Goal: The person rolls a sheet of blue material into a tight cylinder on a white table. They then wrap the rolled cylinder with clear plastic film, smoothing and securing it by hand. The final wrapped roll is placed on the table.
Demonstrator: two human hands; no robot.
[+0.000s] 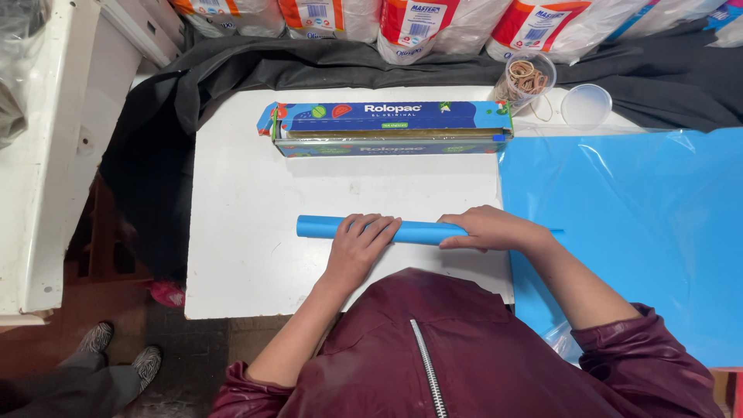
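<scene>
A rolled tube of blue paper (422,231) lies across the white table (248,232) in front of me. My left hand (357,244) rests flat on the tube's left half, fingers spread over it. My right hand (489,228) curls over the tube's right part, near where it reaches the flat blue sheets (642,224). Both hands press on the roll.
A long cling-film box (391,128) lies open behind the roll. A clear cup of rubber bands (528,77) and a clear lid (586,104) stand at the back right. Wrapped white rolls (418,27) line the back on black cloth (186,85). Someone's shoes (116,352) show at lower left.
</scene>
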